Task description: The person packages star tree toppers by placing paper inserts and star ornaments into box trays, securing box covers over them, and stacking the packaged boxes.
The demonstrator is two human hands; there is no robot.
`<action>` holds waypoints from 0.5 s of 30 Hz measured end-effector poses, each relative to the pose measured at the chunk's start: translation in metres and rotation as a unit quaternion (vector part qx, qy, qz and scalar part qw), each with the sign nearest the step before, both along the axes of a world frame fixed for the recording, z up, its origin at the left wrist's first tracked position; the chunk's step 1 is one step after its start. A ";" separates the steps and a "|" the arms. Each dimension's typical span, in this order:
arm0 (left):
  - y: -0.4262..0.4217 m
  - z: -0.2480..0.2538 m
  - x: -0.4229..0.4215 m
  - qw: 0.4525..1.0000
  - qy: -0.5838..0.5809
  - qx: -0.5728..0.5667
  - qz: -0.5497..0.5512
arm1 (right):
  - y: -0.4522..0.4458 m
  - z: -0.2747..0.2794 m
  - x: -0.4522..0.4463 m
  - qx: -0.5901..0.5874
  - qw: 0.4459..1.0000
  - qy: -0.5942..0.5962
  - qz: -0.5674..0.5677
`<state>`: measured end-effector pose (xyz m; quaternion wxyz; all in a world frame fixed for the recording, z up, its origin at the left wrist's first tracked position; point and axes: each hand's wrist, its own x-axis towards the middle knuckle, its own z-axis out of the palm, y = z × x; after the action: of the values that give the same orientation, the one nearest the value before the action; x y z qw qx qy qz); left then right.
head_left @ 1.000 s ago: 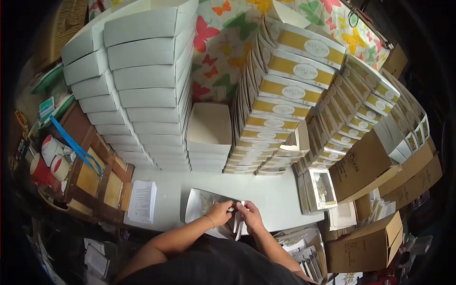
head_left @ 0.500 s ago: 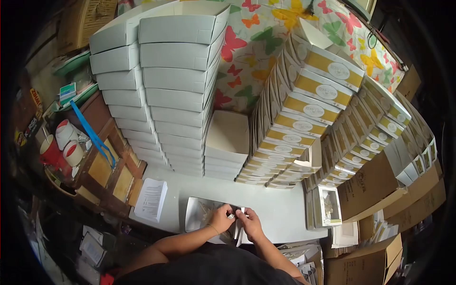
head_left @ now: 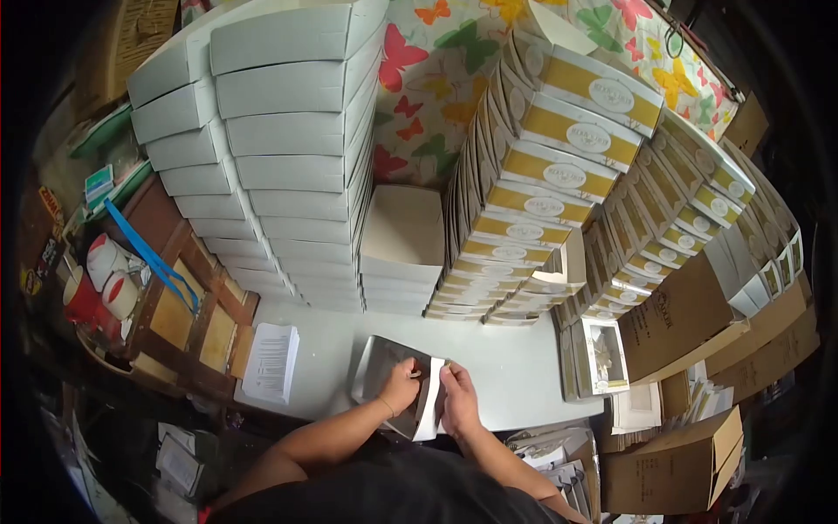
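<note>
A small open white box lies tilted on the pale table in front of the person's dark shirt. My left hand is over the box's inside, its fingers curled in a pinch; what they hold is too small to name. At the box's right side, my right hand grips the white edge flap between thumb and fingers. The box's inside looks dark and is partly hidden by my left hand.
Tall stacks of white boxes and gold-banded boxes stand at the back. Printed sheets lie on the left of the table. A windowed box and brown cartons are at the right.
The box has turned and tilted, and its white flap now shows wider. My left hand has moved slightly left and down from my right hand. The camera view has shifted too.
</note>
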<state>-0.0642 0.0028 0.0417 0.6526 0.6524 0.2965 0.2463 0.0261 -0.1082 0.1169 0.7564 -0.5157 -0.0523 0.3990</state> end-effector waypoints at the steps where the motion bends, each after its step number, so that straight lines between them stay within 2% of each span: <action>1: 0.001 0.002 0.002 0.998 -0.052 -0.037 0.016 | 0.003 0.001 -0.001 0.016 1.000 0.006 -0.025; 7: -0.017 0.053 0.005 0.993 -0.092 -0.060 0.035 | -0.012 0.004 0.035 -0.016 1.000 0.007 0.016; 9: -0.015 0.058 -0.004 0.958 -0.142 -0.248 0.011 | -0.013 0.004 0.035 -0.027 0.998 -0.063 0.009; 11: -0.014 0.059 -0.012 0.886 -0.183 -0.426 -0.016 | -0.015 0.000 0.030 -0.036 0.991 -0.126 -0.001; 13: -0.014 0.066 -0.001 0.971 -0.090 -0.223 0.010 | -0.005 0.006 0.023 -0.018 0.994 -0.102 -0.020; 14: -0.012 0.080 0.002 0.971 -0.081 -0.227 0.007 | 0.001 0.012 0.021 -0.003 0.996 -0.084 -0.036; 15: -0.011 0.093 0.006 0.985 0.014 -0.172 0.008 | 0.003 0.018 0.021 0.010 0.996 -0.069 -0.049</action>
<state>-0.0578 -0.0078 0.1349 0.7489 0.5313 0.3486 0.1881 0.0470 -0.1054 0.1347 0.7750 -0.5360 -0.0829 0.3243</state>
